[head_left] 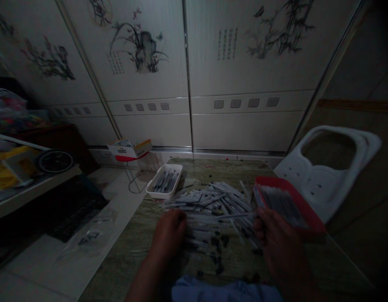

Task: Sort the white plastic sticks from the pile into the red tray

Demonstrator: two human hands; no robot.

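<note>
A heap of slim, pale pens lies on the table, with small black pieces that look like pen caps scattered on its near side. My right hand pinches one end of a pale pen, which points left across the heap. At the left edge of the pens is my left hand, its fingers curled in; whatever they may hold is hidden. Beyond it stands a white tray of darker pens. Beside my right hand is a red tray filled with pale pens.
The wood-patterned table reaches towards white sliding doors. White folding chairs lean at the right. An open carton sits on a red stool behind the table. A clear plastic bag lies on the floor.
</note>
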